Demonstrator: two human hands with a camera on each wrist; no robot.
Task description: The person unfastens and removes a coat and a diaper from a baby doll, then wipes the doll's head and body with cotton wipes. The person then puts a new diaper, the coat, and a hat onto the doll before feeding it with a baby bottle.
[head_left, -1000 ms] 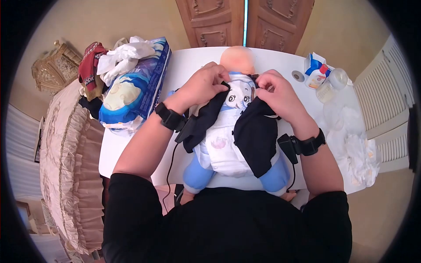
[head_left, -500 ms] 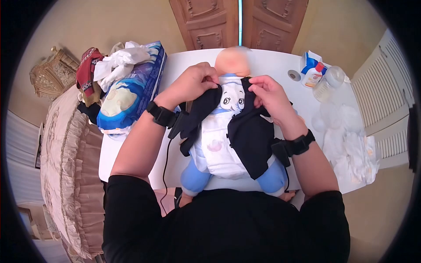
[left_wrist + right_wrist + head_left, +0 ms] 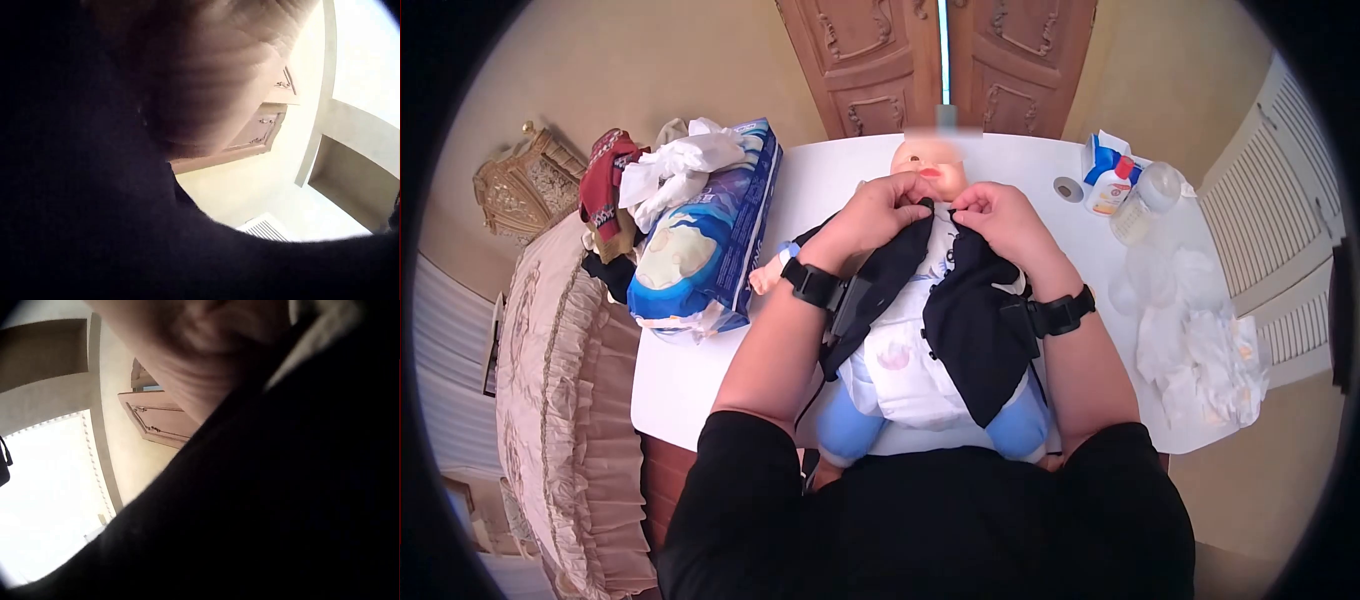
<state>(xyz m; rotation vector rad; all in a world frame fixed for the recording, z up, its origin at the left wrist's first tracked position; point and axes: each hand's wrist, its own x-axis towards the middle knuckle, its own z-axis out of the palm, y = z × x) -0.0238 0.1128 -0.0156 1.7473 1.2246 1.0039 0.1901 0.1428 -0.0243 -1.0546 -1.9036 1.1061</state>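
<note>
A baby doll [image 3: 937, 182] lies on its back on the white table, feet toward the person. It wears a black top [image 3: 975, 325] hanging unfastened at the front, over a white printed shirt, a diaper [image 3: 900, 375] and blue leggings [image 3: 850, 422]. Just below the doll's chin, my left hand [image 3: 878, 214] pinches one front edge of the black top. My right hand [image 3: 1003, 222] pinches the opposite edge, a small gap away. Dark cloth fills much of both wrist views, with the left palm [image 3: 212, 87] and right palm [image 3: 200, 362] above it; the fingertips are hidden there.
On the table's left stands a blue diaper pack [image 3: 690, 245] topped with white cloth and a red patterned garment [image 3: 607, 180]. At the right are a red-capped bottle [image 3: 1111, 190], a clear bottle [image 3: 1135, 217] and crumpled white items [image 3: 1200, 370]. A bed [image 3: 550, 400] flanks the table's left side.
Both hands have drawn closer together at the doll's neck, bringing the two front edges of the black top nearer each other and covering more of the printed shirt.
</note>
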